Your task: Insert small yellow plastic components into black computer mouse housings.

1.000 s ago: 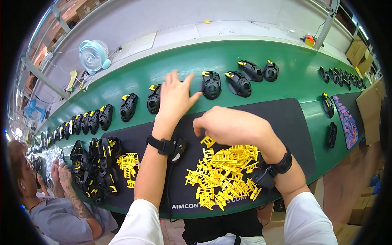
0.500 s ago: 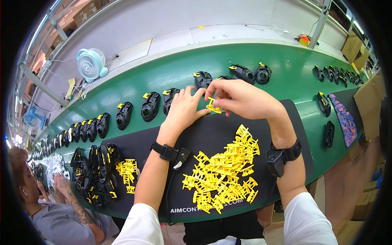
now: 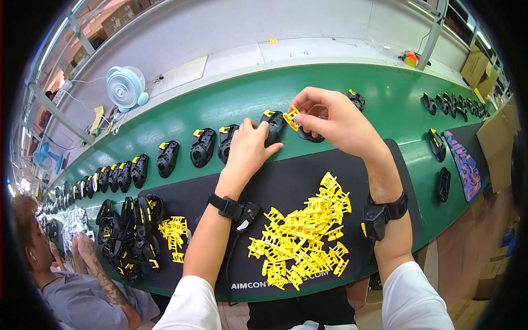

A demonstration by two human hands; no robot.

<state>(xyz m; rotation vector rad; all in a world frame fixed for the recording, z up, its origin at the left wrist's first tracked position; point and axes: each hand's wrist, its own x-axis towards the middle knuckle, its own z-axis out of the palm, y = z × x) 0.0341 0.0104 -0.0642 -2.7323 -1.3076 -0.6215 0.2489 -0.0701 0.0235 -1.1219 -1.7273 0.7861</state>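
Observation:
My right hand [image 3: 335, 116] pinches a small yellow plastic clip piece [image 3: 291, 117] between thumb and fingers. It is held just right of a black mouse-shaped shell [image 3: 275, 127] with a yellow part at its top end. Beside that shell is my left hand [image 3: 248, 144], its thumb stretched out and fingers apart; whether the fingertips touch the shell I cannot tell. Another black shell [image 3: 311, 135] is partly hidden beneath my right hand. A loose heap of yellow clip pieces [image 3: 302, 231] lies between my forearms on the black mat [image 3: 379, 165].
A row of black shells [image 3: 168, 159] runs along the green table [image 3: 231, 99]. Stacked shells [image 3: 129, 231] and a smaller yellow pile [image 3: 175, 234] lie left of my left forearm. A co-worker [image 3: 82, 286] sits at the left. A light-blue fan [image 3: 124, 88] stands at the back.
My right hand has moved up and slightly right with the yellow clip piece, which has turned in its fingers. My left hand stays near the same shell.

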